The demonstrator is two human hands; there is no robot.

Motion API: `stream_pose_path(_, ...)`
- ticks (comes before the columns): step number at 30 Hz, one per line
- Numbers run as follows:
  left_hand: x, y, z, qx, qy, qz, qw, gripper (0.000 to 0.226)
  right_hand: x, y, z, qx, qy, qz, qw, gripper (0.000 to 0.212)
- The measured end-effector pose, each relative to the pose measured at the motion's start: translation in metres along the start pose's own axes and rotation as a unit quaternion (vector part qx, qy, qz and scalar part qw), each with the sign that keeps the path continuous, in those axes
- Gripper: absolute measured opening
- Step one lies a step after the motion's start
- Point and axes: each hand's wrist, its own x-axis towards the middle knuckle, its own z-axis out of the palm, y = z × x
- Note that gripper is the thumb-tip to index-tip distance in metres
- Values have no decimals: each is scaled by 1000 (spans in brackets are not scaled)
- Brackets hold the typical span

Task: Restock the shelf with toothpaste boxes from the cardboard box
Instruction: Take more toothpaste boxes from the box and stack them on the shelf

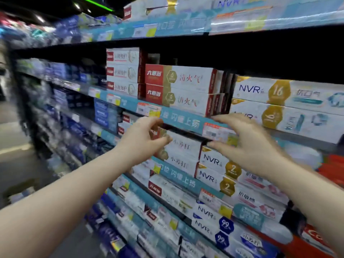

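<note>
Two stacked toothpaste boxes (pixel 188 79) lie lengthwise along the shelf (pixel 183 122).

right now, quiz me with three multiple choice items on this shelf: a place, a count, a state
1. The red-gold boxes sit where? A below the NVR 16 boxes; B left of them in view; C right of them.
2. How many are in that front stack? A one; B four; C two.
3. The right hand is: A open, empty; B a fist; C gripping a box.
Answers: B, the NVR 16 boxes lie further right; C, one lies on another; A, fingers spread, nothing held.
</note>
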Motion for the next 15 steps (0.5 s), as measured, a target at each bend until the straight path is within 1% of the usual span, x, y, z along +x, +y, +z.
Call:
stream_pose_path(3,-23,-62,-24,75,-38,-69,994,52,16,-30,46,36,-63,-20,997,59)
stream_pose_path(8,-63,-171,-81,152,-39,-150,976,52,48,-101,131,55,-170,-31,983,63)
stream_pose_path(15,-138,-333,-187,182,-58,-286,939,46,93,-235,266,105,-254,-41,961,62)
